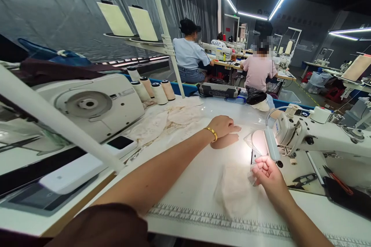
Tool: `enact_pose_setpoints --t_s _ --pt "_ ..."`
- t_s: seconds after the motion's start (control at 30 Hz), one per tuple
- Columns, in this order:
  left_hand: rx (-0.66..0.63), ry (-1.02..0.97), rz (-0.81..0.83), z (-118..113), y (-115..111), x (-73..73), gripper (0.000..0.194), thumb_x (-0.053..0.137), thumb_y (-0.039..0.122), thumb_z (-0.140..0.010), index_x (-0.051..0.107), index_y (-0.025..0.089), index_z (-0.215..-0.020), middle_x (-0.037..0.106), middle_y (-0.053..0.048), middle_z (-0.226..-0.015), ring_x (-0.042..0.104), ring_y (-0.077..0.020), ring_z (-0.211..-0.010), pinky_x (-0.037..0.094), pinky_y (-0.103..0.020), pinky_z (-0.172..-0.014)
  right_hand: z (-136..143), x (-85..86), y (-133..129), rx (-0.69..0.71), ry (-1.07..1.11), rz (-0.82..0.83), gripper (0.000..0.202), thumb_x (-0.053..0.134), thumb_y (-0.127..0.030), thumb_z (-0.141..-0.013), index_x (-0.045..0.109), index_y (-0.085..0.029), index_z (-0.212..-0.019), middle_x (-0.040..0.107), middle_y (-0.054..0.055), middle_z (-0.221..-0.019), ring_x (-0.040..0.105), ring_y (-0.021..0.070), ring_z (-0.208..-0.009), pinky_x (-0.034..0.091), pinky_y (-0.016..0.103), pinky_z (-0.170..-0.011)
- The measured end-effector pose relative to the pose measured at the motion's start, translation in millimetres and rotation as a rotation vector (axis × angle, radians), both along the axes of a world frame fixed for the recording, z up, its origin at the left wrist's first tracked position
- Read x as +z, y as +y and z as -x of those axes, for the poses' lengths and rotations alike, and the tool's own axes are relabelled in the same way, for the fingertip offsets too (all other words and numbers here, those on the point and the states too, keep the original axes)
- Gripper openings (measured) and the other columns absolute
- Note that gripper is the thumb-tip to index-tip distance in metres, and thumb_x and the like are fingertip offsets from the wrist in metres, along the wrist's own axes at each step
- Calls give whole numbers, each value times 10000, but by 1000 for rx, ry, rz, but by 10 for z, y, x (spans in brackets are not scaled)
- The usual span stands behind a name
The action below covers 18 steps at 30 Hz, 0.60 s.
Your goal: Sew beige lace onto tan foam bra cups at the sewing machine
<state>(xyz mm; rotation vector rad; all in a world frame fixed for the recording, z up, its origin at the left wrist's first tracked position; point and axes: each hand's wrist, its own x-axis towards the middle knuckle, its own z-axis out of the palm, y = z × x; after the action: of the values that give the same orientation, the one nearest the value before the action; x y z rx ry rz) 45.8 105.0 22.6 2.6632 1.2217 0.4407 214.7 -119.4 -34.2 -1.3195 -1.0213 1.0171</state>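
My left hand [222, 126], with a gold bracelet at the wrist, reaches out over the white table. Its fingers are bent down beside a small pinkish-brown piece [237, 128]; whether they hold it I cannot tell. My right hand [266, 170] is closed in a pinch on a small translucent piece [252, 176], just in front of the sewing machine's [292, 127] lit needle area. Sheer pale fabric [236, 191] lies on the table to the left of my right hand.
Thread cones [159, 93] and lacy fabric [162, 121] lie at the left, by another machine [95, 104]. A printed ruler [220, 220] runs along the front edge. Snips [305, 179] and a black tray [348, 197] are at the right. People sit at machines beyond.
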Motion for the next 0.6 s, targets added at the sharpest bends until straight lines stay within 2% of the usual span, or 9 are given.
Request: enact_pose_setpoints --t_s 0.07,0.23,0.27,0.33,0.43,0.47,0.53,0.6 --pt "20 -42 -11 -7 -20 55 331 575 362 -899 651 187 -628 677 -75 -703 646 -254 -778 453 -326 -709 -3 11 0 19 39 19 502 781 -599 -772 605 -193 -1010 638 14 -793 620 189 -678 509 307 -577" --pt "-17 -214 -63 28 -312 253 369 320 215 -1007 686 187 -973 718 -78 -1057 638 -227 -996 458 -316 -887 -45 19 -21 70 95 64 488 709 -625 -846 593 -199 -1052 673 14 -843 594 155 -647 506 312 -647" --pt "-73 -224 -44 54 -409 282 354 338 234 -1014 688 197 -984 722 -55 -1053 644 -210 -984 462 -296 -880 -56 15 -25 81 101 66 481 675 -637 -872 594 -201 -1057 678 14 -857 592 150 -646 509 316 -669" --pt "-266 -197 57 113 -623 303 282 439 295 -1006 700 213 -935 732 -4 -958 657 -174 -892 465 -253 -802 -75 8 -33 86 107 60 496 612 -672 -905 599 -203 -1068 686 22 -890 600 153 -659 515 326 -699" --pt "-537 -96 209 168 -920 234 253 538 327 -989 689 198 -832 702 18 -788 627 -152 -739 406 -248 -660 -77 2 -52 61 84 57 573 564 -718 -910 608 -201 -1155 688 26 -862 622 181 -692 526 343 -717" --pt "-565 -60 220 166 -997 196 256 546 320 -989 680 189 -815 688 12 -757 613 -155 -711 386 -258 -635 -69 2 -64 53 60 49 589 589 -712 -899 603 -202 -1193 687 24 -846 631 190 -706 530 344 -720" --pt "-533 -22 191 131 -1103 130 200 588 298 -965 674 180 -829 676 -3 -752 610 -174 -709 390 -272 -631 -37 -4 -104 52 -22 -3 568 664 -651 -884 592 -208 -1232 683 19 -840 643 198 -738 535 332 -721" --pt "-528 -54 183 72 -1145 102 109 665 260 -904 684 179 -974 706 -31 -906 653 -216 -852 459 -293 -737 2 -17 -166 68 -153 -91 471 683 -555 -913 588 -223 -1233 681 20 -867 646 187 -753 537 304 -700"
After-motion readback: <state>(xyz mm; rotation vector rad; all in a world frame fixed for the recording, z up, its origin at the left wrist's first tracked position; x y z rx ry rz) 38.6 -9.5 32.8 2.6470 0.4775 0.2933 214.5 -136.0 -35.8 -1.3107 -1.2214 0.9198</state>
